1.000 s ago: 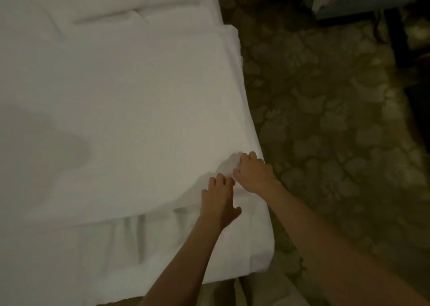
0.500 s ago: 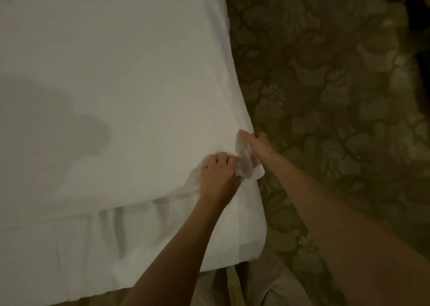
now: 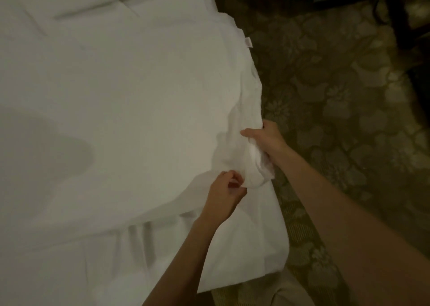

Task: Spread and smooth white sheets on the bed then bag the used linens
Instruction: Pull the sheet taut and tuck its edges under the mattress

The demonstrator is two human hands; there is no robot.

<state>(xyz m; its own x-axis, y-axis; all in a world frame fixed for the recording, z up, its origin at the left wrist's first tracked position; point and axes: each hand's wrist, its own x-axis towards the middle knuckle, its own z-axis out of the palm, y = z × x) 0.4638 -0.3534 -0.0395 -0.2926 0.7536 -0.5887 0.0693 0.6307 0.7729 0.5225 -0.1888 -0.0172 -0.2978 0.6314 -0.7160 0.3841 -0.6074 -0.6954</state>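
Right hand (image 3: pixel 267 140) grips the bunched corner of the white sheet (image 3: pixel 246 129) at the bed (image 3: pixel 116 96) edge; left hand (image 3: pixel 224 195) pinches the sheet just below.

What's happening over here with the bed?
A person is making the bed. Both hands are at its near corner: the right hand grips a bunched fold of the white sheet, lifted at the edge, and the left hand pinches the sheet just below it. The rest of the sheet lies mostly flat. Patterned carpet lies beside.
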